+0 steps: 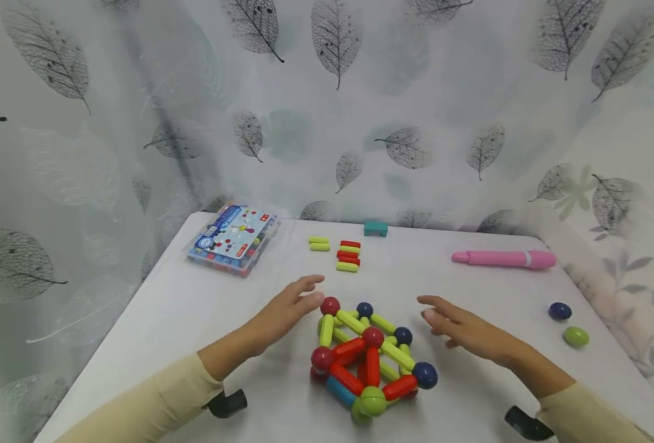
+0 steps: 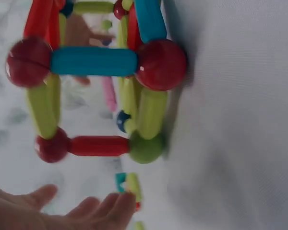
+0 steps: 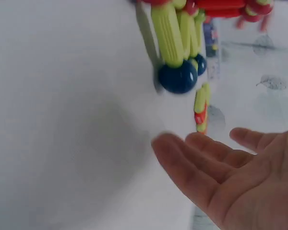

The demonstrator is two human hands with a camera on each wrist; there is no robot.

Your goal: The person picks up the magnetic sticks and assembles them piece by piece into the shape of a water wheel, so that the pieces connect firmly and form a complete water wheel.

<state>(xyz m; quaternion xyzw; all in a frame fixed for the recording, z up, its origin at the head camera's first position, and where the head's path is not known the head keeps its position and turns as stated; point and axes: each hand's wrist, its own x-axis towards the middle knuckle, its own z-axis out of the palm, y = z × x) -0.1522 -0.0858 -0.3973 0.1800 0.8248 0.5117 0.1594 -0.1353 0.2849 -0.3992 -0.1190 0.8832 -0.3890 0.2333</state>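
A structure of coloured rods and balls (image 1: 350, 349) stands on the white table in the head view, built of yellow-green, red and blue rods joined by red, navy and green balls. On its left, my left hand (image 1: 289, 307) hovers with loosely extended fingers, the thumb near a red top ball (image 1: 330, 306). My right hand (image 1: 465, 327) is held in the air to its right, apart from the navy balls (image 1: 425, 375), fingers slightly bent and holding nothing. The left wrist view shows a blue rod (image 2: 93, 61) low on one side, between two red balls.
Loose yellow-green and red rods (image 1: 349, 255) lie behind the structure, near a teal block (image 1: 375, 229). At the back left sits a plastic case (image 1: 232, 237) of pieces. A pink wand-like object (image 1: 504, 259), a navy ball (image 1: 560, 311) and a green ball (image 1: 576, 336) lie on the right.
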